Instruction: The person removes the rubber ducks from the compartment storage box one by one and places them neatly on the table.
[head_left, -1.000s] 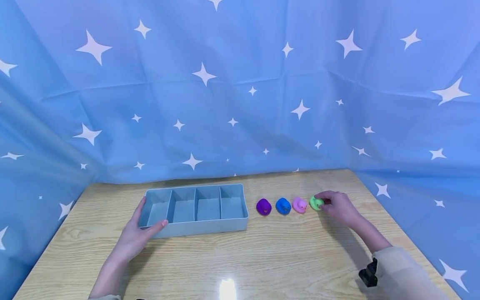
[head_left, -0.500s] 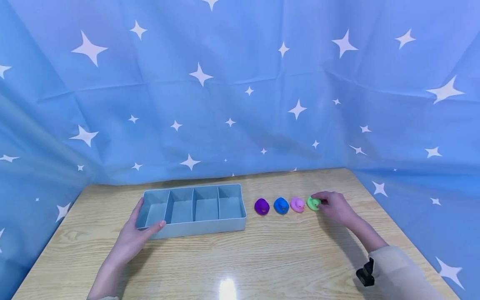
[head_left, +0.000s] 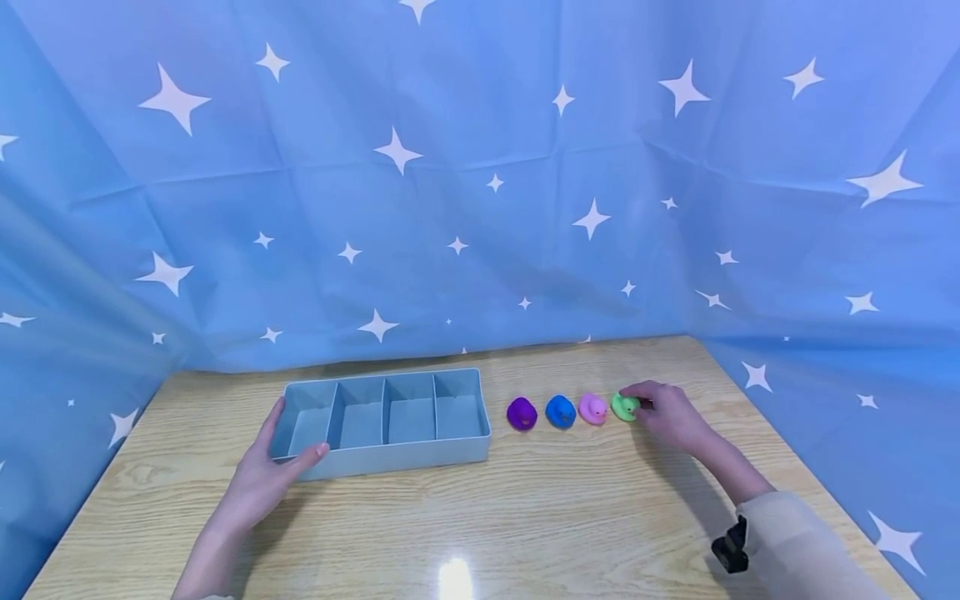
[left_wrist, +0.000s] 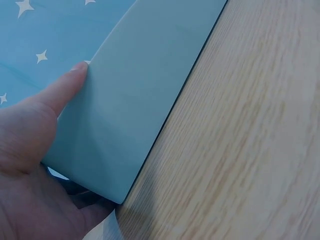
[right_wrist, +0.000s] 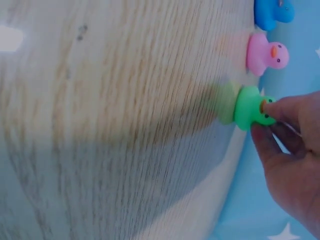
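Observation:
A long grey-blue divided box stands on the left half of the table, its compartments side by side. My left hand grips its left end, with the thumb along the front rim and the other fingers around the end wall; the left wrist view shows the thumb against the front wall. To the right of the box, rubber ducks stand in a row: purple, blue, pink and green. My right hand pinches the green duck by the head between thumb and fingers, close over the table.
The wood-grain table reaches back to a blue curtain with white stars, which also closes in both sides. A black device sits at the right sleeve. Light reflects off the table's front.
The head view has drifted slightly, so everything appears a little further left. Both hands keep their hold, and the box and ducks stay in the same arrangement.

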